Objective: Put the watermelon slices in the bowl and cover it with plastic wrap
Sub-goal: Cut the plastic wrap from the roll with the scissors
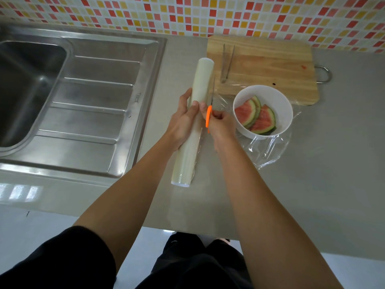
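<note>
A white bowl (285,109) on the counter holds three watermelon slices (256,116). A stretched sheet of clear plastic wrap (268,152) runs from the roll over the bowl and crumples on the counter to its right. The long pale roll of plastic wrap (200,84) lies left of the bowl. My left hand (183,122) grips the roll at its middle. My right hand (220,122) holds orange-handled scissors (209,116), their blades pointing away along the roll's right edge where the sheet leaves it.
A wooden cutting board (268,65) with metal tongs (226,61) on it lies behind the bowl. A steel sink (25,90) and its drainboard (93,113) fill the left. The counter's front edge is near my legs.
</note>
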Tool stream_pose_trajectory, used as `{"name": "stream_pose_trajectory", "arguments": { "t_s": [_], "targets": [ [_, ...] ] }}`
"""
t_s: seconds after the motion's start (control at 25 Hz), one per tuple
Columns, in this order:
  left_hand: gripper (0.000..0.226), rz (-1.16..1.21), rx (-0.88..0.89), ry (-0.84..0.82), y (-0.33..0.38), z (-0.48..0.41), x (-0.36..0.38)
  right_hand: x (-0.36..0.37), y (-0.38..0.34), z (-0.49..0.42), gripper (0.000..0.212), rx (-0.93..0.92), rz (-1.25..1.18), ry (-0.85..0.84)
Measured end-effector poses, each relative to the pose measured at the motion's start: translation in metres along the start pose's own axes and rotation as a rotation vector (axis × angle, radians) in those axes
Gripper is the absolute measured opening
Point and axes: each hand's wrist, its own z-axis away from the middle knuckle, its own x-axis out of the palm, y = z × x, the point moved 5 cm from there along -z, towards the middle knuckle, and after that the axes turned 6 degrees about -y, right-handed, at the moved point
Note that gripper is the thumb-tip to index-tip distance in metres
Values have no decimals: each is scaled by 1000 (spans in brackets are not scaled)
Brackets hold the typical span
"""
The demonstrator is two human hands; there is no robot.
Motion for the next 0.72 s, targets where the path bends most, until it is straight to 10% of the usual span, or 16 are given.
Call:
{"name": "stream_pose_trajectory", "arguments": {
  "t_s": [0.72],
  "targets": [
    [43, -29, -13, -12, -10, 19, -9, 5, -9, -12, 47, 65, -47, 14]
  ]
}}
